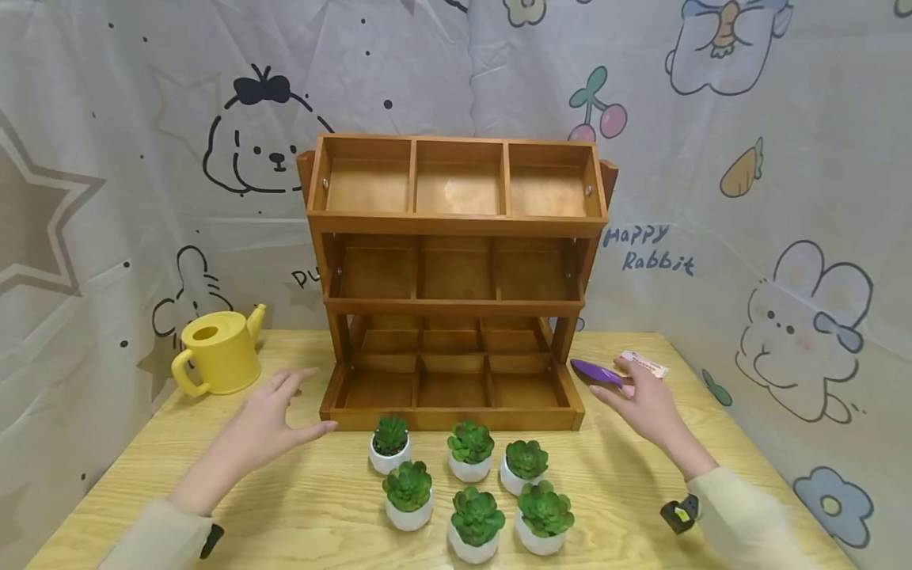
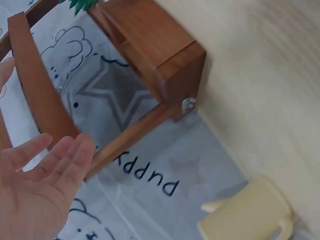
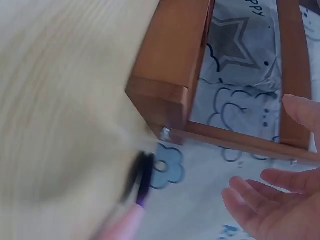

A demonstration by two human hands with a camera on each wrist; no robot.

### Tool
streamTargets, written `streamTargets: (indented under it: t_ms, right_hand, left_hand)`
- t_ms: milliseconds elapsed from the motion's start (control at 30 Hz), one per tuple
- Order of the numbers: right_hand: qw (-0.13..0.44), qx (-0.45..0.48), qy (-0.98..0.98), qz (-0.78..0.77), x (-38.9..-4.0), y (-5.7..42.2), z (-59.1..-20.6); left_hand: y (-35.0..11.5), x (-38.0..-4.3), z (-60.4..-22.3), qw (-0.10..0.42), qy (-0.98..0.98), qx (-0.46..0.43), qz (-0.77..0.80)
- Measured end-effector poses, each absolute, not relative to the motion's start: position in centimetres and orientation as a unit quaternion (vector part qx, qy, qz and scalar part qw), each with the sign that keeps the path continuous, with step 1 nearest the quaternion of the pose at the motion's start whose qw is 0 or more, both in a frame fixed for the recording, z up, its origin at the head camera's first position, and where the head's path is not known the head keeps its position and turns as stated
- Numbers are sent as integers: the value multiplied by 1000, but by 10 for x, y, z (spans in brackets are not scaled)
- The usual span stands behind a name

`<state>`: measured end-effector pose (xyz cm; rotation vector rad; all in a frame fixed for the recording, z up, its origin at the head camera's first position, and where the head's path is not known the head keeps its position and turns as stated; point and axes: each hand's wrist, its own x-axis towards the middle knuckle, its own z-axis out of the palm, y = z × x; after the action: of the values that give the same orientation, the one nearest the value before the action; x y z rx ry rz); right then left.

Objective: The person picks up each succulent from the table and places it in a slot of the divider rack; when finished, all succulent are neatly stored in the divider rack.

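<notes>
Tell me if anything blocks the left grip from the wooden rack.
Nothing visible does: no object shows between the left grip and the wooden rack. The nearest succulent stands off to the right, in front of the rack.

Extended fingers, wooden rack, watering can

A curtained indoor corner — cartoon-printed cloth around a wood-grain table.

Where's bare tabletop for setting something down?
Bare tabletop lies between the potted succulents and the right sleeve, and between those plants and the left sleeve. It is crowded among the plants themselves and around the purple trowel, by the right hand.
</notes>
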<state>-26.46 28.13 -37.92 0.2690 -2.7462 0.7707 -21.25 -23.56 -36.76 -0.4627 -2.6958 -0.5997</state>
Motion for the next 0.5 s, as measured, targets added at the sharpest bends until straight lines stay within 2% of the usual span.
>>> streamTargets:
  t_ms: [267, 500]
  right_hand:
    - [38, 51, -922, 381, -282, 278, -407]
    - [2, 33, -901, 432, -287, 266, -423]
  left_hand:
    - [-224, -221, -389, 138, -945, -169, -246]
    - [-210, -225, -406, 82, -937, -173, -291]
